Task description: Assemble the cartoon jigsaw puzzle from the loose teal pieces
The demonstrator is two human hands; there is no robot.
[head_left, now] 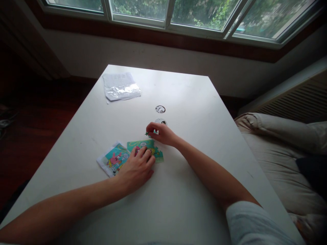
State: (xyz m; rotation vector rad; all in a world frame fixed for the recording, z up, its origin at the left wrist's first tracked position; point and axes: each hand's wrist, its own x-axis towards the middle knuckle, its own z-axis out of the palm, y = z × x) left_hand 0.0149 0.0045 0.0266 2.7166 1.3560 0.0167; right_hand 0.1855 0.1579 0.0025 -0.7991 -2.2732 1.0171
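Note:
A partly joined jigsaw puzzle (pixel 158 156) with a green and teal cartoon picture lies on the white table. Its right edge is jagged with piece tabs. My left hand (pixel 138 168) rests over the puzzle's lower left part, fingers spread and touching it, hiding some of the picture. Just beyond the puzzle's upper right corner, my right hand (pixel 163 134) pinches a small green puzzle piece (pixel 147 134) between thumb and fingers, above the tabletop. Left of the puzzle lies a printed picture sheet (pixel 116 157) with a pale border and a pink cartoon figure, partly under my left hand.
A clear plastic bag with white paper (pixel 121 86) lies at the table's (pixel 189 98) far left corner. Two round holes, one a cable hole (pixel 160 109), sit beyond my right hand. A cushioned seat (pixel 270 146) stands to the right, and windows (pixel 204 15) line the wall ahead.

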